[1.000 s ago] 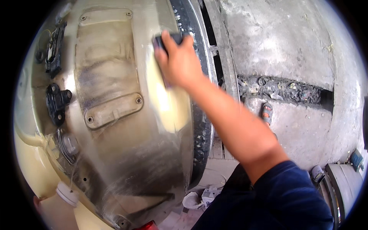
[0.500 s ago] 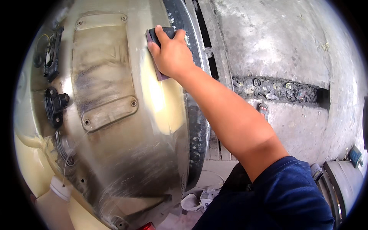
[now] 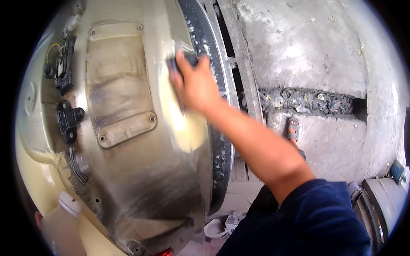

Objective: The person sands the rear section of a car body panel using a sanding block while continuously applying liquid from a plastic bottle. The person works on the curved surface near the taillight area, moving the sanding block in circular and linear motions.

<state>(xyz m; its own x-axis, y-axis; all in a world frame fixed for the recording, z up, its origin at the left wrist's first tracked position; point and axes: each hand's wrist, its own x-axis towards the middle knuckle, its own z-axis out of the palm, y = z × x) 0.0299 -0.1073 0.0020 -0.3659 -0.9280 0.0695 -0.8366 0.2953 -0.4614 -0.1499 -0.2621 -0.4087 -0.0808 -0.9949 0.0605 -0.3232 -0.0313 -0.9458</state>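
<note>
The sanding pad (image 3: 178, 64), a dark block, lay flat against the cream body panel (image 3: 171, 179) at about twelve o'clock in the view, mostly hidden beneath the right hand (image 3: 194, 83). At nine o'clock on the panel sat black fittings (image 3: 68, 121), and beside them, toward the centre, a screwed-on cover plate (image 3: 117, 98) with scuffed, dull paint. The right hand pressed down on the pad with fingers laid over it and curled at its upper edge, gripping it. At one o'clock from the hand ran a dark rubber trim (image 3: 200, 30), then the concrete floor (image 3: 307, 47). At three o'clock a sandalled foot (image 3: 293, 128) stood on the concrete.
</note>
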